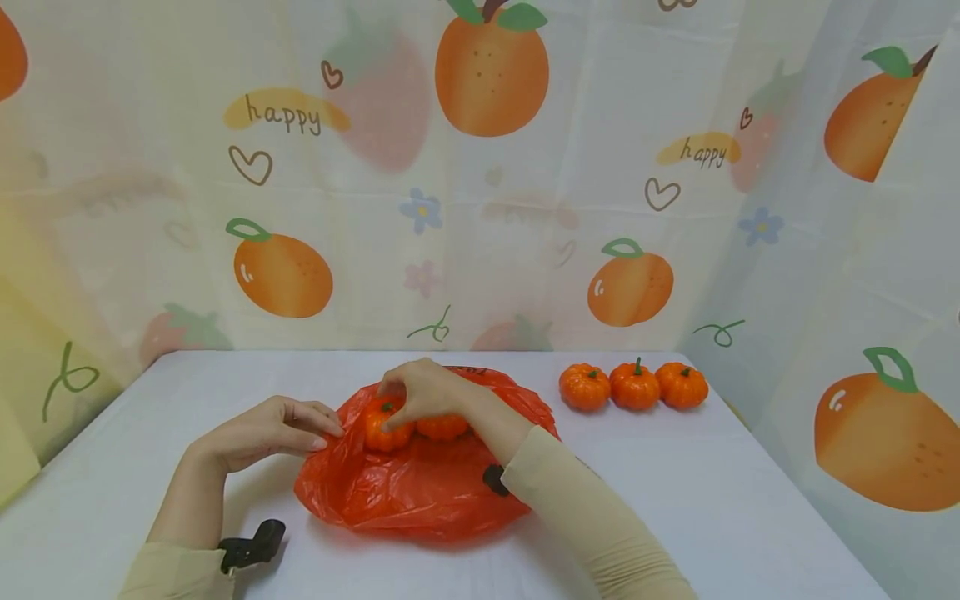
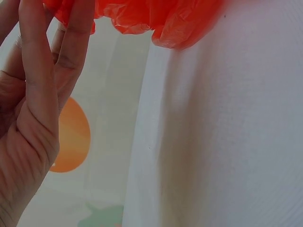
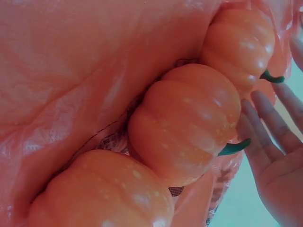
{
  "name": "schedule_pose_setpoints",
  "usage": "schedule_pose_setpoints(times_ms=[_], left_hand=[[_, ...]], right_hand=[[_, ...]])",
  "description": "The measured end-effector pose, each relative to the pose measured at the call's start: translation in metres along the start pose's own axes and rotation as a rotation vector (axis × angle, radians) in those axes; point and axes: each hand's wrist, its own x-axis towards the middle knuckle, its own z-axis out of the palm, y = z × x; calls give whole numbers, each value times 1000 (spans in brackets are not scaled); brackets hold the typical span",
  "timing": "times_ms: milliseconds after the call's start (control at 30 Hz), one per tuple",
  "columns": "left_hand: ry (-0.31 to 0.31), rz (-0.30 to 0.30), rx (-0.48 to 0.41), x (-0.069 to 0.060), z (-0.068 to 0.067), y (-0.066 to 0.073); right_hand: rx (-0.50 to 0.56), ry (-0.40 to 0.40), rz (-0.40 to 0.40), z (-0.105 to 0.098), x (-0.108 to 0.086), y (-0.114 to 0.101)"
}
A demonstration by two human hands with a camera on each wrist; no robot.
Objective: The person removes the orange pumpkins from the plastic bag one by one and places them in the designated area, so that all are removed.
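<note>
A red plastic bag [image 1: 420, 508] lies spread on the table. My left hand [image 1: 262, 429] pinches its left edge between thumb and fingers; in the left wrist view, red plastic [image 2: 184, 28] shows at the fingertips. On the bag sit three small orange pumpkins in a row: one at the left [image 1: 378, 435], one in the middle [image 3: 189, 123] and the nearest [image 3: 109, 194] in the right wrist view. The forearm hides the third from the head view. Over the left pumpkin hovers my right hand [image 1: 431, 387], fingers loosely spread close to its green stem, thumb by its front.
Three more pumpkins [image 1: 636, 386] stand side by side at the back right of the white table [image 1: 675, 492]. A fruit-printed curtain [image 1: 480, 192] hangs behind the table's back edge. Black wrist mounts [image 1: 255, 546] are on both arms.
</note>
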Motion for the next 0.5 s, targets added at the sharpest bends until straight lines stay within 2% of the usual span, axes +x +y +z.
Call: schedule_pose_setpoints(times_ms=[233, 500], left_hand=[[2, -10, -5, 1, 1, 1], [-2, 1, -8, 2, 1, 1]], right_hand=[[4, -18, 56, 6, 1, 2], [-33, -49, 63, 9, 0, 1]])
